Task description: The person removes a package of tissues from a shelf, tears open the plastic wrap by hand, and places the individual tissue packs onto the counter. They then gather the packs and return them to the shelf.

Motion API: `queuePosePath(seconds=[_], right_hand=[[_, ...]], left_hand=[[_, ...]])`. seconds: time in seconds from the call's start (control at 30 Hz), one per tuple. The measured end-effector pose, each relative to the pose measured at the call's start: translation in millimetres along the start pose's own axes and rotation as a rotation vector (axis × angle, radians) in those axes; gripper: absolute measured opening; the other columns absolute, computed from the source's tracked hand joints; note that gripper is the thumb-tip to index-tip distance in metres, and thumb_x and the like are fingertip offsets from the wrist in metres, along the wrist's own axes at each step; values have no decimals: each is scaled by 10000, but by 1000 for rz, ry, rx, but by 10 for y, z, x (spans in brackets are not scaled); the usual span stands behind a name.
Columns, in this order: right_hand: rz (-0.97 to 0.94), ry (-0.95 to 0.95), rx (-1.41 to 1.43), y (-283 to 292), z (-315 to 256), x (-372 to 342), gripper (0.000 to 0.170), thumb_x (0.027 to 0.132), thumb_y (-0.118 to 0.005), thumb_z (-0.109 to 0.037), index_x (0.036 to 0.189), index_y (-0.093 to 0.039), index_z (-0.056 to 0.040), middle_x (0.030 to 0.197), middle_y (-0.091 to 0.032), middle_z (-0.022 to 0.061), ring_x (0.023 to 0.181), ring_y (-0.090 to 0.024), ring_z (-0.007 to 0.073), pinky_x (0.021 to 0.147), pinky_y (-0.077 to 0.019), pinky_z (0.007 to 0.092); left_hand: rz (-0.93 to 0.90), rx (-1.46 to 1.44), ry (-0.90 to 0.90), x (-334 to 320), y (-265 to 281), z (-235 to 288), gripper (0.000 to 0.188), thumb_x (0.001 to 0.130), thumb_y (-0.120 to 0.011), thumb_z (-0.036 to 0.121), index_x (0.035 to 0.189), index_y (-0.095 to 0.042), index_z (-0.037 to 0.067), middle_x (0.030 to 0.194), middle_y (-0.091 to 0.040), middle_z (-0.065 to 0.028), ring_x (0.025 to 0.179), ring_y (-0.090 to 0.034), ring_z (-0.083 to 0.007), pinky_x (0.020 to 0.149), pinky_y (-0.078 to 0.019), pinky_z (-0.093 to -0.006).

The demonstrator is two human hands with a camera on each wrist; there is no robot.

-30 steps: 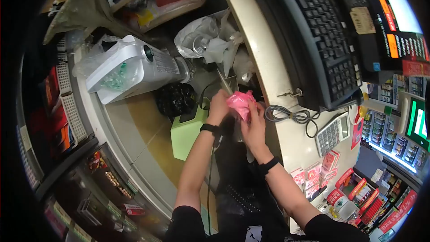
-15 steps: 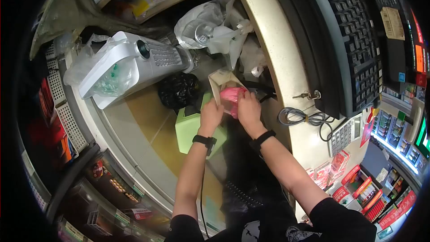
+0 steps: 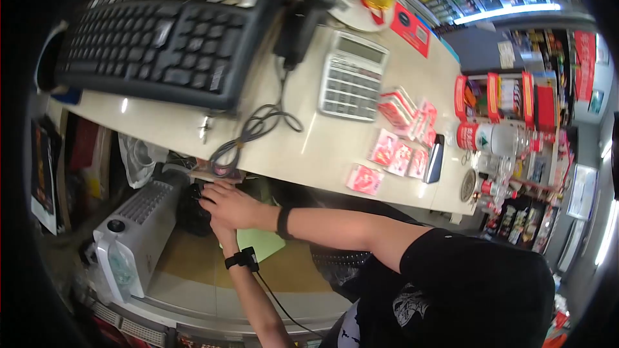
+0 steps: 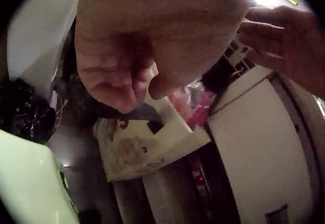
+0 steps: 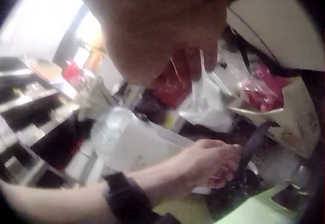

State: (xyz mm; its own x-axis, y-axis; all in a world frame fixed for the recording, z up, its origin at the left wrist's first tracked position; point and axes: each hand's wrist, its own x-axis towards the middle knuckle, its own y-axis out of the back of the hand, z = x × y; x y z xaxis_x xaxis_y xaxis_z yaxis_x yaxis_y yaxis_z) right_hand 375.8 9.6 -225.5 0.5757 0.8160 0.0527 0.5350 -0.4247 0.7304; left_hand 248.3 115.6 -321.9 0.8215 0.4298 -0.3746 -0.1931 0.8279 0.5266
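The pink bag [image 4: 201, 109] [image 5: 264, 89] lies inside an upright, open-topped cream box [image 4: 137, 150] [image 5: 299, 115], visible in both wrist views. My left hand [image 3: 224, 235] [image 4: 119, 77] [image 5: 213, 163] is beside the box with curled fingers, gripping a dark strip [image 4: 144, 113] [image 5: 254, 143] that runs to the box's side. Above it in the head view, my right hand [image 3: 233, 206] [image 4: 289, 49] [image 5: 167, 41] has loosely extended fingers and holds nothing visible. In the head view the hands overlap and hide most of the box.
The counter [image 3: 284, 154] carries a keyboard [image 3: 161, 45], a calculator [image 3: 353, 76], a coiled cable [image 3: 248, 132] and several pink packets [image 3: 387, 148]. Below are a white appliance [image 3: 138, 225], a black bag [image 3: 192, 212] and a light green container [image 3: 261, 245].
The head view has swung toward the counter and shelves. My right hand has let go of the pink bag, which it held at the box. My left hand has moved onto the dark strip.
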Motion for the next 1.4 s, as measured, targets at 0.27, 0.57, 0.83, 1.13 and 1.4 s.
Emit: queuePosePath(seconds=[0.27, 0.57, 0.83, 1.13, 1.4], right_hand=[[-63, -161, 545, 2437, -800, -1788, 326, 923, -632, -198, 1203, -623, -32, 1089, -645, 155, 987, -668, 356, 882, -544, 475], [92, -556, 155, 3574, -200, -4117, 275, 926, -629, -159, 1173, -640, -38, 1097, -654, 154, 1064, -643, 365, 922, -531, 461], [301, -693, 206, 3542, -87, -4420, 335, 900, -643, -98, 1224, -612, -20, 1253, -594, 199, 1154, -607, 391, 981, -509, 466], [431, -660, -428, 2950, 397, -3828, 394, 793, -693, -48, 1172, -593, -13, 1409, -483, 264, 1334, -490, 419, 1069, -440, 504], [503, -725, -167, 3203, 118, -3681, 461, 764, -714, -61, 1204, -577, -39, 1359, -511, 229, 1340, -480, 416, 1095, -424, 492]], left_hand=[[8, 85, -133, -724, 163, 2231, 184, 1025, -636, 159, 977, -615, -17, 765, -626, -90, 664, -563, -145, 619, -485, -314], [-462, 664, -1086, -1563, -933, 4005, 570, 813, -784, 88, 1347, -581, 89, 1391, -559, -143, 1334, -508, -353, 1087, -430, -499], [-328, 878, -925, -1126, -875, 3725, 631, 857, -740, 133, 1442, -507, 94, 1466, -518, -151, 1372, -470, -387, 1106, -403, -531], [-424, 740, -937, -1212, -1304, 4227, 591, 842, -751, 147, 1378, -519, 58, 1518, -453, -198, 1367, -466, -402, 1047, -474, -520], [-465, 637, -963, -798, -1446, 4085, 674, 810, -738, 104, 1431, -484, 33, 1395, -493, -209, 1289, -489, -411, 1051, -473, -511]])
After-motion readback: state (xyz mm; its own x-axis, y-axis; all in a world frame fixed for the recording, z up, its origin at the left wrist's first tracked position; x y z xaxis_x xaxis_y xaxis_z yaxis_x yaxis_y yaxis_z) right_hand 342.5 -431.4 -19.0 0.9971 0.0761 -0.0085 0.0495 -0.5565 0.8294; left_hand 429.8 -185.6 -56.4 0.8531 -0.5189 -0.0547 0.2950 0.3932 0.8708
